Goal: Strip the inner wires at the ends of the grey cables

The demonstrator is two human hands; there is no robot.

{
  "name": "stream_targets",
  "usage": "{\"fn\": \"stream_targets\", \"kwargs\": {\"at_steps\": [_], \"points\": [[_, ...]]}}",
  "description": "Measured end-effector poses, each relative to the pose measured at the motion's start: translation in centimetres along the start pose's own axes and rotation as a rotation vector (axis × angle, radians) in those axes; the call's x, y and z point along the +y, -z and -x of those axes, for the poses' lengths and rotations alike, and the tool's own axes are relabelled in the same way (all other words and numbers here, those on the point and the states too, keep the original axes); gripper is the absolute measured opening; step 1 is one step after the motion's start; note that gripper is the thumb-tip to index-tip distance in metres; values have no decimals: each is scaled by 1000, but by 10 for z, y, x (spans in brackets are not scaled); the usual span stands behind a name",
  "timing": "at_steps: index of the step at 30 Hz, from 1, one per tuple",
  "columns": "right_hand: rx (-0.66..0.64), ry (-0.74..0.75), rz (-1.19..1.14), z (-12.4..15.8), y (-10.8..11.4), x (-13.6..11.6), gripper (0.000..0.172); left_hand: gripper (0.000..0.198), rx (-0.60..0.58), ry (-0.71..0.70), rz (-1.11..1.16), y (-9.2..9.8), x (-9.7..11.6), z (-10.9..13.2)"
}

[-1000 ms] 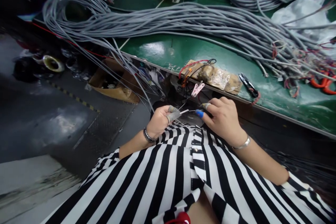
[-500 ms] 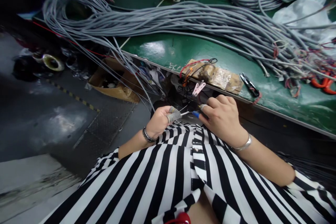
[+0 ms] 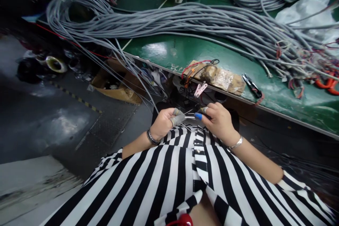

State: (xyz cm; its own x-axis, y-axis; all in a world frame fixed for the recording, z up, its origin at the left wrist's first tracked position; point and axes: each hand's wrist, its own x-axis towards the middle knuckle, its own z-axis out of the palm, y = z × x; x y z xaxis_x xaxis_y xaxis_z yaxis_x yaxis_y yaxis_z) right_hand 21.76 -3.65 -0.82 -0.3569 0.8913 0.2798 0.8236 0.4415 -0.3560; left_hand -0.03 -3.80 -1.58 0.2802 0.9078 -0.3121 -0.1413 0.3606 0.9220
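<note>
My left hand [image 3: 165, 123], with grey tape round its thumb and finger, pinches the end of a grey cable [image 3: 147, 90] that hangs from the bench. Thin pale wires [image 3: 189, 116] stick out of that pinch toward the right. My right hand [image 3: 217, 120] is closed opposite it, a blue cover on the thumb and grey wrapping on a finger. Its fingertips grip the far ends of the wires, so the strands span the short gap between both hands. How many wires each hand holds is too small to tell.
Along the green bench [image 3: 159, 47] runs a long bundle of grey cables [image 3: 169, 19]. Near its front edge lie a taped cardboard piece [image 3: 227, 80], a pink clothespin [image 3: 200, 90] and black snips [image 3: 252, 86]. A cardboard box [image 3: 115, 84] stands below, left. Orange-handled scissors [image 3: 328, 84] lie right.
My right hand has moved slightly left and down, closer to the left hand, and its fingertips are now on the wires. My left hand has shifted a little right.
</note>
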Motion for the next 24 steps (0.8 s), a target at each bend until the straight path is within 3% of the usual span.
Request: {"fn": "stream_targets", "kwargs": {"at_steps": [8, 24], "points": [[-16, 100, 234, -1, 28, 2, 29, 22, 92, 16, -30, 1, -1, -5], [-86, 151, 341, -12, 40, -9, 26, 26, 114, 39, -49, 2, 5, -4]]}}
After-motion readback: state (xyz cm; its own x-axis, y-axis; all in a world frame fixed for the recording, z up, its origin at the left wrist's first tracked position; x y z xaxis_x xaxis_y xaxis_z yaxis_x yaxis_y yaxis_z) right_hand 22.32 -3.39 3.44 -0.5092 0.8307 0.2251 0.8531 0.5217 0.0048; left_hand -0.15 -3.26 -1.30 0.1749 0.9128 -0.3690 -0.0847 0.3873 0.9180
